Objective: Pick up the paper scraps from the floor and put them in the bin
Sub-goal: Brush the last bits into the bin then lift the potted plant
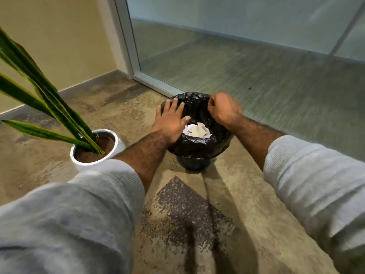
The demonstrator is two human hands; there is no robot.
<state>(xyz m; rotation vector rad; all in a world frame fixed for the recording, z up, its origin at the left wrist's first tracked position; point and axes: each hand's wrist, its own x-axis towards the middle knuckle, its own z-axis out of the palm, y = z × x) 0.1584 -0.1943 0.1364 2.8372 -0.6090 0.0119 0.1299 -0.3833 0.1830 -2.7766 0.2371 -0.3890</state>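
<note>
A small bin (197, 144) lined with a black plastic bag stands on the floor in the middle of the view. White and cream paper scraps (196, 130) lie inside it. My left hand (170, 120) hovers flat over the bin's left rim, fingers spread, palm down, holding nothing. My right hand (224, 109) is over the bin's right rim with its fingers curled into a fist. It is blurred, and I cannot see anything between its fingers. No scraps show on the floor around the bin.
A white pot (92, 161) with a tall green-leaved plant (39, 95) stands left of the bin. A glass partition with a metal frame (130, 56) runs behind the bin. A beige wall (59, 36) meets the brown floor (197, 214) at the back left.
</note>
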